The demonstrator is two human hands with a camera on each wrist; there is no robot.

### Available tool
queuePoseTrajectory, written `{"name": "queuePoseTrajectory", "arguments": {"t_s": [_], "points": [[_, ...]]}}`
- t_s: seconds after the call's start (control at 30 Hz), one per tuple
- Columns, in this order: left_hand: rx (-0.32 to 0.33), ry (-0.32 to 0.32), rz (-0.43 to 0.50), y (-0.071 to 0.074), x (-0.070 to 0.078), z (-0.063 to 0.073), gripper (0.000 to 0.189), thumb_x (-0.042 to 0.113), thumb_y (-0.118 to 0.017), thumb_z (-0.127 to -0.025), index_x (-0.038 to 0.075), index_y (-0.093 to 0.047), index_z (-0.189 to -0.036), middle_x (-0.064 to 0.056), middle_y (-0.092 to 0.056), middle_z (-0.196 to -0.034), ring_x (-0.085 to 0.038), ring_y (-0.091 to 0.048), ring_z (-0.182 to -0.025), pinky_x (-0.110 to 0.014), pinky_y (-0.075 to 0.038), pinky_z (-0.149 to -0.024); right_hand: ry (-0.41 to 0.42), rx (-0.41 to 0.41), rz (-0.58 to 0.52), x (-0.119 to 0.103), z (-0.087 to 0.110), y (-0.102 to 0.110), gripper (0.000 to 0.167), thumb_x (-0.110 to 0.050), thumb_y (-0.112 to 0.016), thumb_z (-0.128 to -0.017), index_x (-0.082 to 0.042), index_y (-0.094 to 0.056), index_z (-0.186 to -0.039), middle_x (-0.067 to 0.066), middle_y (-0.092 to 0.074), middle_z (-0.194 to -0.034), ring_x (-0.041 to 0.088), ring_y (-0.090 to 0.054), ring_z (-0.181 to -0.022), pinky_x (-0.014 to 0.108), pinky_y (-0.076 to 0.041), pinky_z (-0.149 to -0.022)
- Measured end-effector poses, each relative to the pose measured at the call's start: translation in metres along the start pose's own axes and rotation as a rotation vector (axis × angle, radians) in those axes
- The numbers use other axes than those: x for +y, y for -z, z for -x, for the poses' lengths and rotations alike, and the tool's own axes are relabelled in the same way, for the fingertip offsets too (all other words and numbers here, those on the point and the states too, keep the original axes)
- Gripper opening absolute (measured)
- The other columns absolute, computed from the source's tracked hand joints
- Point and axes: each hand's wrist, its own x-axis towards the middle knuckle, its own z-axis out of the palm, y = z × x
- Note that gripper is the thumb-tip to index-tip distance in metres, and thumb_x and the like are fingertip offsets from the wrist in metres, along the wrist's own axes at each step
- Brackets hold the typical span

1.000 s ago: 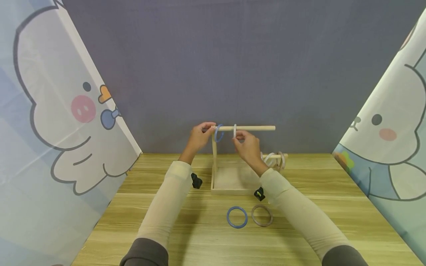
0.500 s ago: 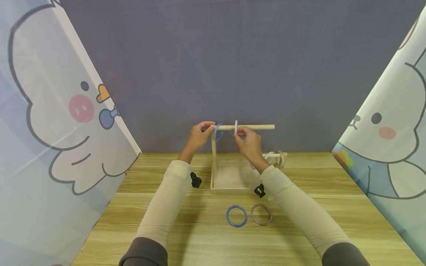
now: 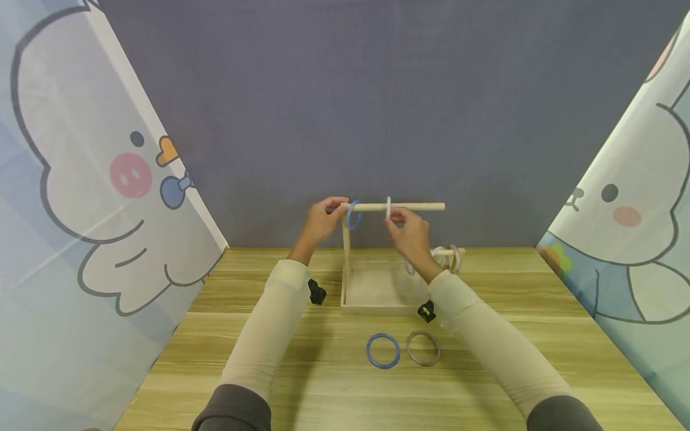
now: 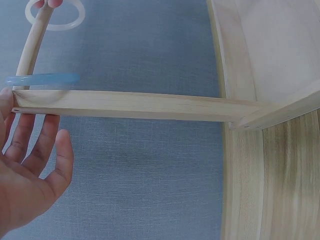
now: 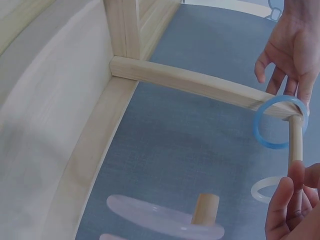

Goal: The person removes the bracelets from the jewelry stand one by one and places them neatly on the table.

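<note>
In the head view my right hand [image 3: 409,233] pinches a white bangle [image 3: 389,208], which hangs around the upper rod [image 3: 428,206] of a wooden stand. My left hand [image 3: 319,222] holds the top of the stand's upright post [image 3: 347,242], where the rod joins it. Close beside that corner a blue bangle [image 4: 50,78] encircles the rod. The right wrist view shows the left hand's fingers at the post's end and the white bangle [image 5: 259,189] partly hidden by the right hand.
Pale bangles [image 3: 457,258] hang on a lower peg at the right, partly behind the right wrist. A blue bangle [image 3: 369,351] and a brownish one [image 3: 426,364] lie flat on the wooden table [image 3: 345,395], in front of the stand's tray base [image 3: 377,310]. A grey backdrop [image 3: 399,108] stands behind.
My right hand has moved slightly right along the upper rod with the white bangle. The left hand has stayed at the post's top, and the blue bangle beside it hangs in the same place.
</note>
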Motion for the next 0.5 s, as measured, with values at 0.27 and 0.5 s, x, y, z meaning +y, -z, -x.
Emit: {"name": "queuePoseTrajectory", "arguments": {"t_s": [0.27, 0.5], "points": [[0.000, -0.011, 0.004, 0.000, 0.000, 0.001, 0.032, 0.033, -0.061, -0.104, 0.018, -0.069, -0.130, -0.009, -0.068, -0.121, -0.026, -0.068, -0.110, -0.034, -0.055, -0.077, 0.002, 0.018, 0.014, 0.006, 0.001, 0.007, 0.025, -0.012, -0.070, -0.095, -0.005, -0.071, -0.119, 0.017, -0.077, -0.109, 0.027, -0.074, -0.062, 0.021, -0.055, -0.048], [-0.002, 0.000, -0.008, -0.001, 0.001, 0.002, 0.032, 0.035, -0.061, -0.104, 0.020, -0.069, -0.130, -0.006, -0.069, -0.121, -0.025, -0.068, -0.111, -0.039, -0.058, -0.083, 0.008, 0.023, 0.007, 0.008, 0.003, 0.013, 0.025, -0.012, -0.070, -0.096, -0.004, -0.070, -0.120, 0.018, -0.076, -0.110, 0.028, -0.075, -0.062, 0.021, -0.054, -0.047]]}}
